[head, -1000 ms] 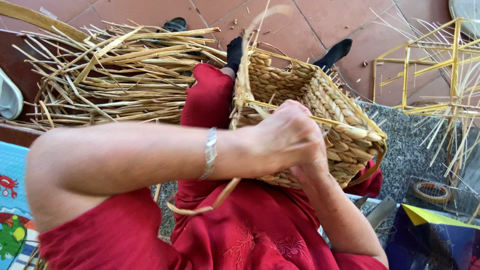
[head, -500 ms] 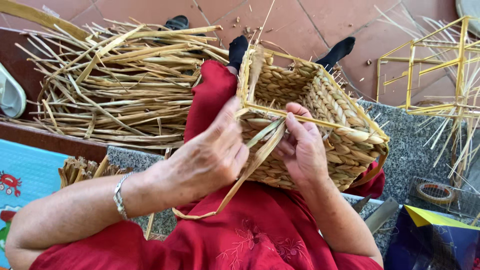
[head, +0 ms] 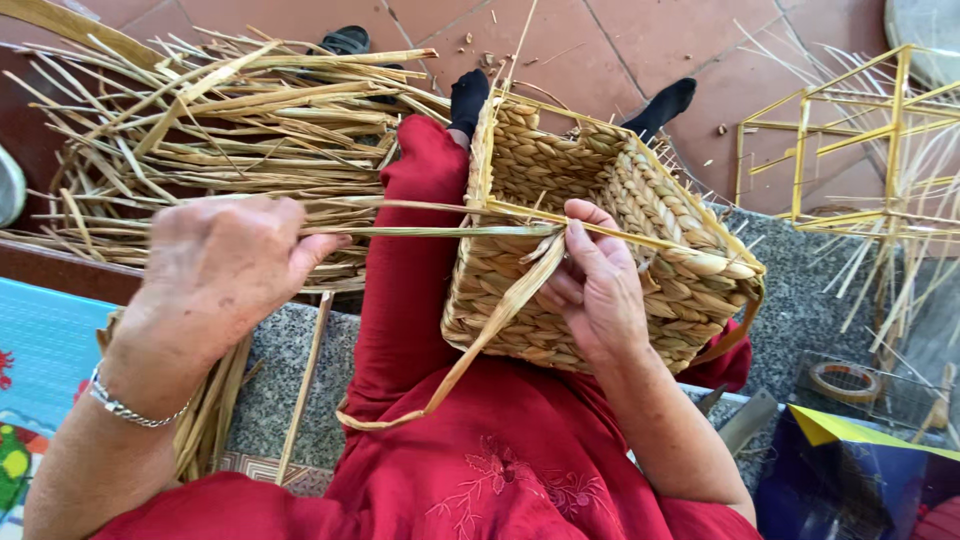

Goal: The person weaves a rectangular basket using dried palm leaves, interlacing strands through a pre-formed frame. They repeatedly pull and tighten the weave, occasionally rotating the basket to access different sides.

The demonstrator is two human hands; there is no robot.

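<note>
The basket (head: 600, 260) lay tipped on the person's lap, its far corner hidden behind its own wall. The left hand (head: 225, 270) was closed around a strand (head: 430, 231) pulled taut across to the rim — the fingertips were hidden under the palm. The right hand (head: 600, 285) pressed half-curled against the basket's side, thumb pinning the strand. The straw pile (head: 220, 130) ran off the left edge.

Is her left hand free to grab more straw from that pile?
Probably not right away: the left hand lies beside the straw pile with nothing between, but its fingers already pinch a strand.
</note>
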